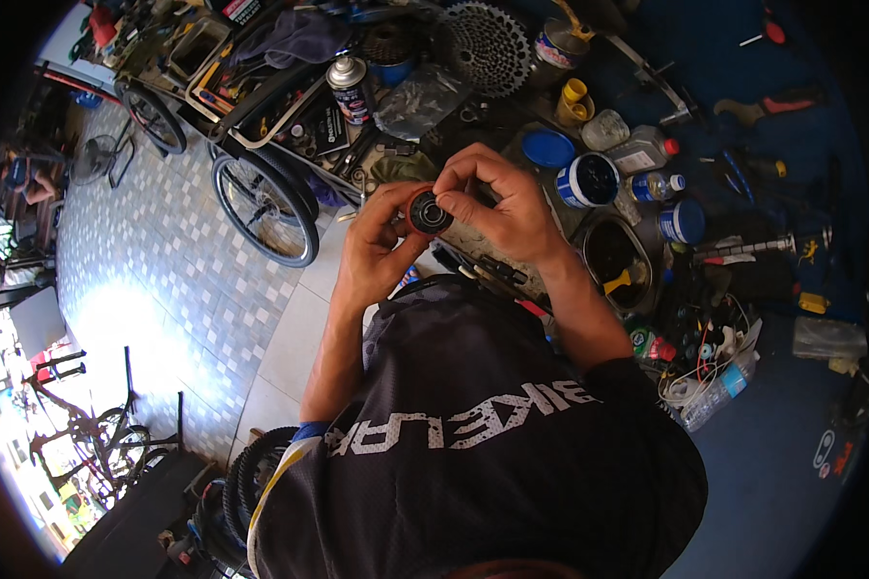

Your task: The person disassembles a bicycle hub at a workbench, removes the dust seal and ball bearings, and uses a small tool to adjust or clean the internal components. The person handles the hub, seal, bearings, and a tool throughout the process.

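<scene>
A round bicycle hub part (429,212) with a red-orange rim, a dark face and a ringed bearing at its centre is held up in front of my chest. My left hand (377,241) grips it from the left, thumb below and fingers curled round the rim. From the right, my right hand (500,206) pinches at its upper right edge with thumb and forefinger. Whether those fingertips also hold something small is hidden. Just beyond the hands lies the cluttered bench, with a crumpled clear plastic bag (423,101) and an olive cloth (403,167) on it.
On the bench stand a spray can (349,89), a large cassette (485,50), an open blue-and-white tub (587,180), a blue lid (547,149) and a metal tray (608,246) with a yellow-handled brush (626,278). Bicycle wheels (264,206) stand left on the tiled floor (179,232).
</scene>
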### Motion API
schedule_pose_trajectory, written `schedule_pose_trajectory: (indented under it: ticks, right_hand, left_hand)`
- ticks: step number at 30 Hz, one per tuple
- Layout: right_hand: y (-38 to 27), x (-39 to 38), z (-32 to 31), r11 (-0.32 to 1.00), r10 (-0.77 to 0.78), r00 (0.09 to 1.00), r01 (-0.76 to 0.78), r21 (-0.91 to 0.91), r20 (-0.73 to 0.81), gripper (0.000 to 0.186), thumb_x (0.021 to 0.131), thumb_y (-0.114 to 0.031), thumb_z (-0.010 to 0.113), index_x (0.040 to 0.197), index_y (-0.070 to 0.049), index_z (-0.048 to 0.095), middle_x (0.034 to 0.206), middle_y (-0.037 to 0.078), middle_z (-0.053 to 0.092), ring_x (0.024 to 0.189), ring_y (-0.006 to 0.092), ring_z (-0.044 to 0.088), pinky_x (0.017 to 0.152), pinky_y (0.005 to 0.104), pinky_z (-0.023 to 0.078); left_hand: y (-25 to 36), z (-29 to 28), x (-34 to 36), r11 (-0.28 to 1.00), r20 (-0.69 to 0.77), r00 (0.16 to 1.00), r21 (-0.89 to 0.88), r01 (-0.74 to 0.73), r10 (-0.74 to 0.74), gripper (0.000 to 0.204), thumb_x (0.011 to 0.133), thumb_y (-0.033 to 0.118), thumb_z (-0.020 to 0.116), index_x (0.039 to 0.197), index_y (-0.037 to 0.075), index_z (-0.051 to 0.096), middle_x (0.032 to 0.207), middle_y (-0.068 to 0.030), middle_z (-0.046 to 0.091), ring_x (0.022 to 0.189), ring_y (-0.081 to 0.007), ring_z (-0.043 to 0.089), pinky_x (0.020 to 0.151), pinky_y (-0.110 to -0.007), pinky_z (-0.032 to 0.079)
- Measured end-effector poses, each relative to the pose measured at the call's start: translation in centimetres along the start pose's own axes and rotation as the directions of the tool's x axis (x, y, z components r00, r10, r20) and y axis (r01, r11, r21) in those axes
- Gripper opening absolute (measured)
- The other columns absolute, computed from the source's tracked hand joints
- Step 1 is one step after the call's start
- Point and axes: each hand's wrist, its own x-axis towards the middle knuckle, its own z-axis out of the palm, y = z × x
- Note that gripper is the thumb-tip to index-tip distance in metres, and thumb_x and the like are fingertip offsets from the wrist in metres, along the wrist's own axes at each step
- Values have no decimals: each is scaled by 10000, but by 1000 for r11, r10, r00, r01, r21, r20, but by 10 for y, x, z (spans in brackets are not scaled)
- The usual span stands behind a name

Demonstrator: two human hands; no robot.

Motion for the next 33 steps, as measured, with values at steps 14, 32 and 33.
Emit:
schedule_pose_trajectory:
  ticks: [14, 32, 33]
  right_hand:
    - [-18, 4, 2, 906, -165, 986, 141, -399, -28, 139, 895, -79, 841, 993, -40, 751, 1028, 81, 707, 965, 242, 712, 831, 368, 565]
    - [-25, 13, -4, 846, -243, 968, 241, -475, 60, 160, 875, -88, 836, 998, -57, 738, 1029, 68, 697, 957, 298, 682, 844, 412, 558]
    - [-25, 13, -4, 834, -260, 963, 260, -487, 68, 162, 870, -85, 836, 995, -57, 736, 1027, 68, 695, 952, 300, 679, 844, 415, 555]
  left_hand:
    - [4, -3, 1, 997, -42, 999, 80, -21, 25, 505, 898, -167, 692, 1378, -15, 657, 1368, -117, 606, 1228, -213, 654, 989, -356, 649]
    - [6, -10, 3, 987, -21, 998, 150, -55, 59, 473, 927, -108, 736, 1382, 4, 667, 1366, -128, 631, 1222, -235, 680, 972, -363, 654]
    - [6, -11, 3, 983, -15, 998, 173, -59, 62, 470, 927, -104, 737, 1380, 3, 669, 1361, -131, 634, 1215, -238, 683, 963, -362, 655]
